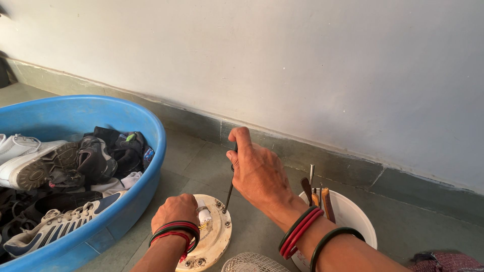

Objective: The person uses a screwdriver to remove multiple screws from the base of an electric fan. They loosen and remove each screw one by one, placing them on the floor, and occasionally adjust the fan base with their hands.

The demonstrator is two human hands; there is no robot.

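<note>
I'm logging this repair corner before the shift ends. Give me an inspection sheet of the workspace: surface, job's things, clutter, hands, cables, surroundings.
Surface: grey tiled floor, bare patches dusty.
Job's things: round cream plate with screws at its rim, tilted on the floor; screwdriver tip on the plate.
Clutter: blue tub full of shoes; white bucket holding tools; wire grille at the bottom edge.
Hands: left hand steadies the plate; right hand grips the screwdriver.
Cables: short wires at the plate's white fitting.
Surroundings: pale wall with grey skirting.
</note>
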